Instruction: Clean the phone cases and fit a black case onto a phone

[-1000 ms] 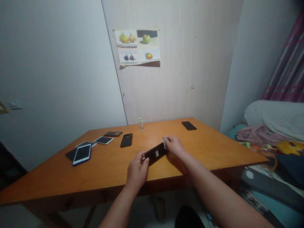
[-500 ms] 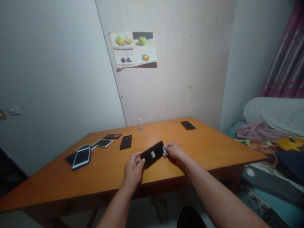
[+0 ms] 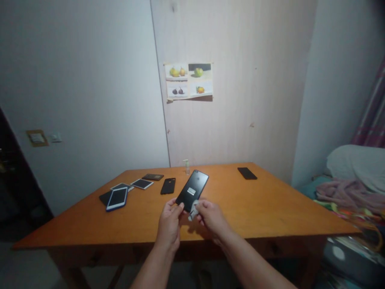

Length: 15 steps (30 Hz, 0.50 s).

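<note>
My left hand grips a black phone by its lower left corner, thumb on top. The phone is tilted above the table, and a small white label shows on the side facing me. Closed around a crumpled greyish-white cloth or tissue, my right hand is at the phone's lower right edge. Whether the cloth presses on the phone there I cannot tell. Beyond the phone lies a black phone case, flat on the table.
On the wooden table, several tablets and phones lie at the left, among them a blue-edged white tablet. A small pump bottle stands at the back. Another dark phone lies back right. A bed with bedding is at the right.
The phone has been turned more upright, its back catching more light. My right hand with the cloth has moved from its far right end down to its near edge. The camera view has shifted.
</note>
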### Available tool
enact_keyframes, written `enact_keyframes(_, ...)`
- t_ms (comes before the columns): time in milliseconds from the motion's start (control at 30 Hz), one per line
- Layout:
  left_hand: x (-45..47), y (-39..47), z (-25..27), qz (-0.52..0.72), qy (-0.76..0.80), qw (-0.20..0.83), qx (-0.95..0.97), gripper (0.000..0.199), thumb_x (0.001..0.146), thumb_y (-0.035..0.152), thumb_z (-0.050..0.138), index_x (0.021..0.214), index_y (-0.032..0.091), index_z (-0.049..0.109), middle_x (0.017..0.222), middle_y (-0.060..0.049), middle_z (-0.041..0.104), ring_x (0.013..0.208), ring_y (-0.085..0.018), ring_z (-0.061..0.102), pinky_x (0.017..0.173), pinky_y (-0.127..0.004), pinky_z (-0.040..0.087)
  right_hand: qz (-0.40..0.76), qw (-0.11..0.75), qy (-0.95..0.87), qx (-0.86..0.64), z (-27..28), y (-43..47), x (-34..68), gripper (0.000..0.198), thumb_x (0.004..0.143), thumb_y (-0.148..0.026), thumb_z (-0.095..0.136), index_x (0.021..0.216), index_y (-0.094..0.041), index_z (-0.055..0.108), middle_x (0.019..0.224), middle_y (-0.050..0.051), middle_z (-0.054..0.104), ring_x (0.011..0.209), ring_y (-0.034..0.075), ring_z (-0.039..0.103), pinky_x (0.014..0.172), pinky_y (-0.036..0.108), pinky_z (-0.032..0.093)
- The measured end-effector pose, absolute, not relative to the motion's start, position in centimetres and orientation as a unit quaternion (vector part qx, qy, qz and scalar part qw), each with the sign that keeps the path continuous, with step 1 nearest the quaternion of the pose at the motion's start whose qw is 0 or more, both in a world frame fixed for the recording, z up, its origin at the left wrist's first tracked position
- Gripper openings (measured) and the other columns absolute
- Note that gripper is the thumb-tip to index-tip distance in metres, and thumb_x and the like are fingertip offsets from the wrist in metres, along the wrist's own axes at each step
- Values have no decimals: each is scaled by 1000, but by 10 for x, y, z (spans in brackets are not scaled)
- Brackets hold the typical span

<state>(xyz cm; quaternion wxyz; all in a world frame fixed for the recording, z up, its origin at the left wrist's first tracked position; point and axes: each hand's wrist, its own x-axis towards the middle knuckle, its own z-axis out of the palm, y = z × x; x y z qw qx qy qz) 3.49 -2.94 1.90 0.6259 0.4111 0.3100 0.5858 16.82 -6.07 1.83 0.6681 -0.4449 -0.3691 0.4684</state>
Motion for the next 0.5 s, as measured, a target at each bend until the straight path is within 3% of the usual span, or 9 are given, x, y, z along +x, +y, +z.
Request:
enact_keyframes(300, 18, -59, 15, 583, 285, 671, 358, 40, 67, 21, 83, 100, 18, 61, 86, -1, 69, 66, -8, 62, 65, -18, 50, 418, 738, -348, -400, 66, -60, 206, 34, 67, -44, 80, 76, -18, 60, 58, -3, 56, 44, 6, 41, 35, 16, 25)
enact_keyframes(500, 19, -61, 19, 586, 273, 706, 292, 24, 74, 7, 72, 94, 16, 61, 82, -2, 68, 62, -7, 61, 62, -17, 50, 469, 668, -402, -414, 28, -86, 154, 42, 71, -54, 77, 82, -16, 64, 59, -3, 57, 44, 6, 43, 38, 16, 29)
